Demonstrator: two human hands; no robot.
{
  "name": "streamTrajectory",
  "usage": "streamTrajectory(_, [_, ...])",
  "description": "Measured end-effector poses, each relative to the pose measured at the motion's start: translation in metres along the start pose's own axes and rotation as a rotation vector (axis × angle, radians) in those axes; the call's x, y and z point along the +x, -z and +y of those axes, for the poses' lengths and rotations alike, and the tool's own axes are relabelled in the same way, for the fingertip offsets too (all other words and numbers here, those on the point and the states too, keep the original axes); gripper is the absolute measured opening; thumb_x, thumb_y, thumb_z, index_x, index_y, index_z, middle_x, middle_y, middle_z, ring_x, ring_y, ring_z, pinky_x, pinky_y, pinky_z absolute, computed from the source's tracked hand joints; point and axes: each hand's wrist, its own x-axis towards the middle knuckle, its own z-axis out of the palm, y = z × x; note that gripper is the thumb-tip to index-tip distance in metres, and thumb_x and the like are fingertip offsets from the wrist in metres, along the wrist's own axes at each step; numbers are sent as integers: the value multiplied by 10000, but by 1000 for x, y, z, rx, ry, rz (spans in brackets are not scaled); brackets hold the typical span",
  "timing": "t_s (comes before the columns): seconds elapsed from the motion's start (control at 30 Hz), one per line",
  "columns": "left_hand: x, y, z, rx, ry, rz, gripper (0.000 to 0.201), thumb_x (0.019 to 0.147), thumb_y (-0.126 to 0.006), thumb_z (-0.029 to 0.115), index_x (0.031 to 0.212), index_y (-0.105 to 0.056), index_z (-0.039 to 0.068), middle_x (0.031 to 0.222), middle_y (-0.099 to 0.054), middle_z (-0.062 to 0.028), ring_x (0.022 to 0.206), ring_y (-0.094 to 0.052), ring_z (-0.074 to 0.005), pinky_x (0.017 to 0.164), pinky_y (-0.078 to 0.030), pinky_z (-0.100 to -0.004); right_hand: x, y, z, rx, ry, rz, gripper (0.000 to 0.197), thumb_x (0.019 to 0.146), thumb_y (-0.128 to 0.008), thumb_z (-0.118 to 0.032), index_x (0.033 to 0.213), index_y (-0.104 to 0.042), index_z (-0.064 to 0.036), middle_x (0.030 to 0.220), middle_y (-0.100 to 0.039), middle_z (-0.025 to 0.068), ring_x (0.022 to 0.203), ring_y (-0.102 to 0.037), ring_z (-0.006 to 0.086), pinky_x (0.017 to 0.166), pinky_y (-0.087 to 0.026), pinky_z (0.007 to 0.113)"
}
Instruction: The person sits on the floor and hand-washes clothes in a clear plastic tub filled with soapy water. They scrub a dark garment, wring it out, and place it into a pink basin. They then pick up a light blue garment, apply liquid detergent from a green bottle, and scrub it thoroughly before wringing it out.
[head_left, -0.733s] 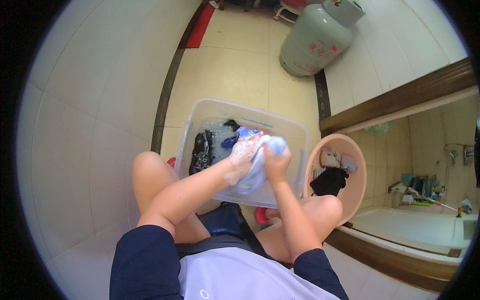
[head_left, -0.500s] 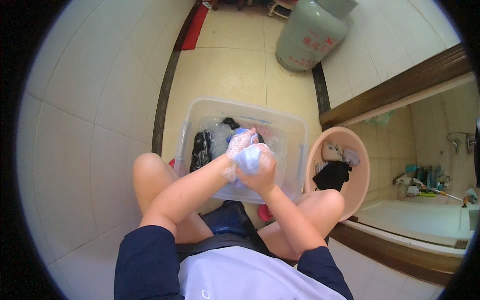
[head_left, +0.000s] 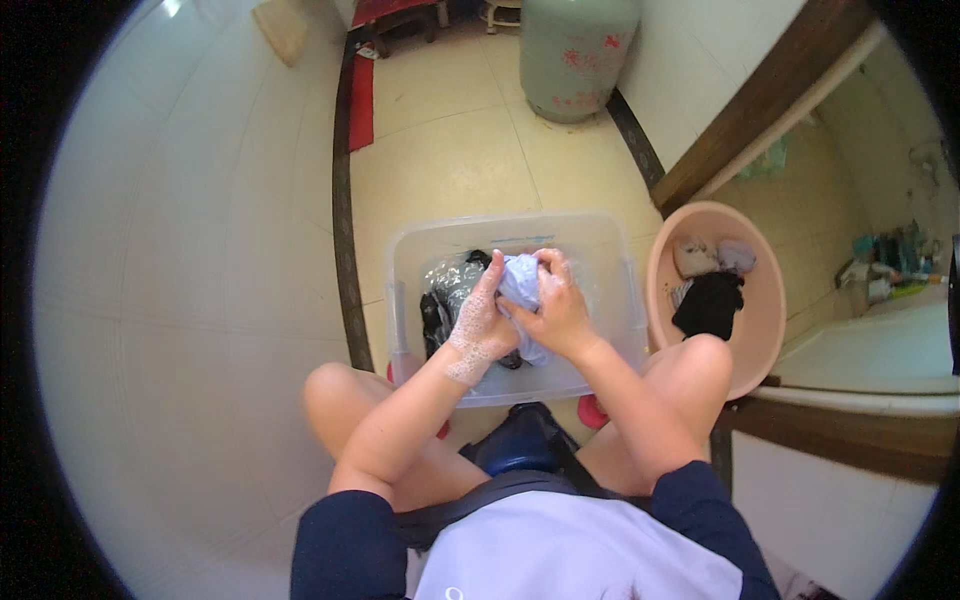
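Note:
Both my hands are closed on a wet, light blue cloth, bunched up above a clear plastic tub. My left hand grips its left side, with white suds over the hand and wrist. On the cloth's right side my right hand curls its fingers round it. Part of the cloth hangs down below my hands. Soapy water and dark wet clothes lie in the tub under and beside my left hand.
A pink basin with black and pale clothes stands right of the tub. Ahead is a grey-green gas cylinder by the wall. A red strip lies along the left wall. A blue stool is between my legs.
My hands have turned from a crossed, twisting hold to a side-by-side hold on the cloth. The cloth is less tightly wrung and more of it shows. The whole view has shifted.

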Motion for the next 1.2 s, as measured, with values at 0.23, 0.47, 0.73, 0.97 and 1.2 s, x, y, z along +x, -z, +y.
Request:
streamTrajectory(0.23, [-3, -10, 17, 232, -345, 176, 252, 856, -567, 173, 1053, -538, 18, 1009, -618, -123, 945, -589, -229, 857, -474, -374, -16, 8, -8, 182, -224, -251, 641, 721, -735, -345, 1150, -463, 46, 1176, -487, 173, 1070, -517, 304, 884, -431, 373])
streamTrajectory(0.47, [-16, -16, 23, -164, -242, -56, 134, 830, -585, 123, 884, -499, 35, 800, -552, -67, 790, -562, -186, 766, -488, -321, -43, -18, 18, 1658, -779, -589, 881, 743, -595, -642, 1388, -300, -121, 1314, -429, 67, 1217, -389, 214, 996, -335, 464])
streamTrajectory(0.73, [-8, 0, 11, 356, -503, 277, 145, 862, -619, 153, 928, -556, 41, 873, -608, -88, 813, -604, -209, 768, -502, -371, -2, -15, 19, 1864, -881, 47, 266, 835, -631, -375, 871, -543, -126, 911, -612, 37, 840, -597, 193, 755, -489, 376])
streamTrajectory(0.97, [4, 62, -12, 293, -279, -74, 230, 928, -462, 235, 1057, -547, 65, 1056, -563, -96, 993, -530, -201, 890, -450, -336, -31, 3, -50, 301, 87, 410, 157, 734, -687, -208, 699, -567, -112, 797, -585, 83, 754, -580, 276, 657, -462, 377])
streamTrajectory(1.2, [-8, 50, -27, 304, -186, 217, 258, 953, -440, 263, 1123, -532, 91, 1060, -603, -63, 1056, -537, -186, 943, -422, -311, -15, -2, -15, 52, 100, 307, 185, 757, -626, -283, 688, -609, -112, 714, -604, 112, 678, -595, 301, 566, -464, 393])
